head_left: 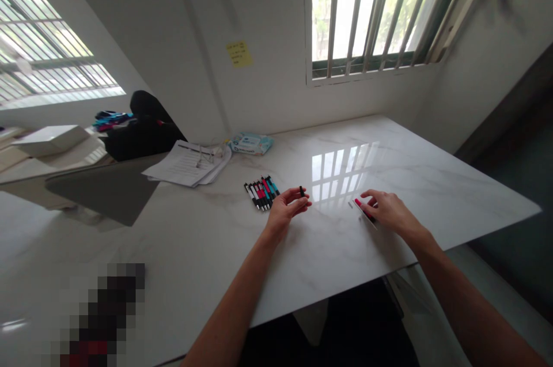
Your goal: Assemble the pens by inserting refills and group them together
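My left hand (pixel 285 210) is raised a little over the white marbled table (pixel 302 263), its thumb and fingers pinching a small black pen part (pixel 301 190). To the right, my right hand (pixel 391 212) is bent down at the tabletop with its fingers on a red pen barrel (pixel 358 203). A thin white strip or tube (pixel 371 223) lies alongside it; what it is exactly I cannot tell. Just left of the barrel is a tiny grey piece (pixel 350 204). Beyond my left hand, several pens (pixel 260 194) in white, red, black and blue lie side by side.
A blue packet of wipes (pixel 250 143) lies near the wall, beside stacked papers (pixel 185 164) with a cable-like item on top. A grey divider (pixel 103 188) and a black bag (pixel 138 131) are at left. The table's front edge runs close below my forearms.
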Available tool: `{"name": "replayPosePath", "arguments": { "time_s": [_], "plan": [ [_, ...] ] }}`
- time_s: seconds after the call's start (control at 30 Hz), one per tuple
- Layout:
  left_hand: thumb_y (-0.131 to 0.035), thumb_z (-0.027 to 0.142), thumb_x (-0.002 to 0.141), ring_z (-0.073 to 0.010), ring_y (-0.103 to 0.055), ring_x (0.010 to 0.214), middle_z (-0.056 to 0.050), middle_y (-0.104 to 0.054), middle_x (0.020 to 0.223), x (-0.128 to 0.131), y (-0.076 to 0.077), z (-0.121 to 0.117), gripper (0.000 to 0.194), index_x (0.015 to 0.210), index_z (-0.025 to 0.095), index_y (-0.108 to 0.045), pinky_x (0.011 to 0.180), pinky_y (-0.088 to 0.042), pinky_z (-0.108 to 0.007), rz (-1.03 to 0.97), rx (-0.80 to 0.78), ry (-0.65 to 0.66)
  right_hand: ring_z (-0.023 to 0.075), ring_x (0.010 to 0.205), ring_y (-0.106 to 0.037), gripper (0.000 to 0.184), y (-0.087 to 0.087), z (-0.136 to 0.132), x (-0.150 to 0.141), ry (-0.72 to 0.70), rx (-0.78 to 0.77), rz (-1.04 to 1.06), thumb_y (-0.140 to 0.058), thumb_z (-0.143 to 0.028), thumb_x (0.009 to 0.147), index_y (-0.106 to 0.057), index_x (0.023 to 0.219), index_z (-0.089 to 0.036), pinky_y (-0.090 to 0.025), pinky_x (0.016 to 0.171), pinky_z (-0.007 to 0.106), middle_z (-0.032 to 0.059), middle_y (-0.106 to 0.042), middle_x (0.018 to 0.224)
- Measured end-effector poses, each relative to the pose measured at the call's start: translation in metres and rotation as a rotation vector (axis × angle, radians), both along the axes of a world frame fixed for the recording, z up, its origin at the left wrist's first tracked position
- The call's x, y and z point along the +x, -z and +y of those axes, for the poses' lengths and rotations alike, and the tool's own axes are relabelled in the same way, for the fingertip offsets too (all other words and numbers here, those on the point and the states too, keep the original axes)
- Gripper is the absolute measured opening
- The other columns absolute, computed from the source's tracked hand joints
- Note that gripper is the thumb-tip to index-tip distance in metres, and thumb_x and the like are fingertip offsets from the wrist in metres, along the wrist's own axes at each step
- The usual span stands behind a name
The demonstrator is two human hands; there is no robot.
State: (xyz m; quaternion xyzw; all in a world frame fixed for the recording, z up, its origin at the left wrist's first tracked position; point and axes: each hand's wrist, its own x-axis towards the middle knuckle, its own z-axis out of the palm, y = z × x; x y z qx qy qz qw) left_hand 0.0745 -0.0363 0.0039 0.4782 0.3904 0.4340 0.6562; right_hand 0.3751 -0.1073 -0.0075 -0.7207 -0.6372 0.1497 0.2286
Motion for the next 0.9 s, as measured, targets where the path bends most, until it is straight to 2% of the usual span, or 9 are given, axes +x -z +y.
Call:
{"name": "replayPosePath", "arguments": {
  "time_s": [0.13,0.23,0.4,0.53,0.73,0.83,0.9],
  "plan": [
    [-0.09,0.037,0.067,-0.0204,-0.075,0.087,-0.01,-0.075,0.106,0.0,0.001,0.0,0.047,0.105,0.016,-0.072,0.085,-0.057,-0.035,0.008,0.014,-0.005,0.0226,0.073,-0.073,0.025,-0.001,0.002,0.003,-0.003,0.06,-0.016,-0.067,-0.027,0.085,-0.075,0.108,-0.025,-0.05,0.063,0.029,0.0034,-0.078,0.081],
    [-0.09,0.038,0.067,-0.0204,-0.075,0.088,-0.01,-0.075,0.105,0.0,0.001,0.0,0.045,0.101,0.016,-0.072,0.086,-0.057,-0.034,0.01,0.024,-0.011,0.0221,0.074,-0.074,0.024,-0.011,0.001,-0.005,0.026,0.121,0.085,-0.067,-0.029,0.086,-0.074,0.109,-0.025,-0.052,0.066,0.03,0.0035,-0.078,0.085],
    [-0.09,0.039,0.067,-0.0201,-0.074,0.086,-0.011,-0.076,0.104,0.002,0.001,-0.001,0.043,0.098,0.015,-0.072,0.084,-0.057,-0.034,0.025,0.036,0.006,0.0211,0.075,-0.075,0.031,-0.024,-0.005,-0.06,-0.083,0.157,0.602,-0.07,-0.039,0.086,-0.069,0.112,-0.023,-0.059,0.065,0.03,0.0047,-0.076,0.091],
    [-0.09,0.037,0.068,-0.0209,-0.074,0.084,-0.011,-0.077,0.097,0.003,0.001,-0.003,0.043,0.1,0.014,-0.073,0.083,-0.057,-0.034,0.044,0.038,0.078,0.0218,0.076,-0.076,0.026,-0.02,-0.007,-0.104,-0.141,0.147,0.794,-0.073,-0.041,0.085,-0.068,0.1,-0.021,-0.062,0.066,0.031,0.0059,-0.076,0.089],
    [-0.089,0.034,0.069,-0.0221,-0.073,0.086,-0.011,-0.078,0.095,0.006,-0.001,-0.008,0.039,0.099,0.014,-0.075,0.082,-0.057,-0.034,0.078,0.07,0.162,0.0224,0.08,-0.076,0.021,-0.006,-0.003,-0.124,-0.174,0.162,0.821,-0.074,-0.04,0.085,-0.067,0.092,-0.021,-0.062,0.07,0.033,0.0045,-0.076,0.088],
    [-0.089,0.033,0.069,-0.0218,-0.073,0.084,-0.011,-0.078,0.093,0.008,-0.001,-0.008,0.036,0.097,0.015,-0.076,0.081,-0.056,-0.033,0.098,0.079,0.178,0.0224,0.085,-0.076,0.021,-0.004,-0.004,-0.118,-0.224,0.162,0.788,-0.071,-0.039,0.087,-0.068,0.099,-0.022,-0.062,0.077,0.036,0.0043,-0.077,0.092],
    [-0.089,0.033,0.069,-0.0213,-0.072,0.084,-0.01,-0.078,0.094,0.007,0.0,-0.007,0.036,0.097,0.015,-0.076,0.08,-0.056,-0.033,0.117,0.093,0.15,0.0225,0.087,-0.074,0.02,-0.006,-0.008,-0.104,-0.223,0.195,0.671,-0.069,-0.038,0.089,-0.07,0.103,-0.024,-0.061,0.081,0.039,0.0047,-0.077,0.095]
  ]
}}
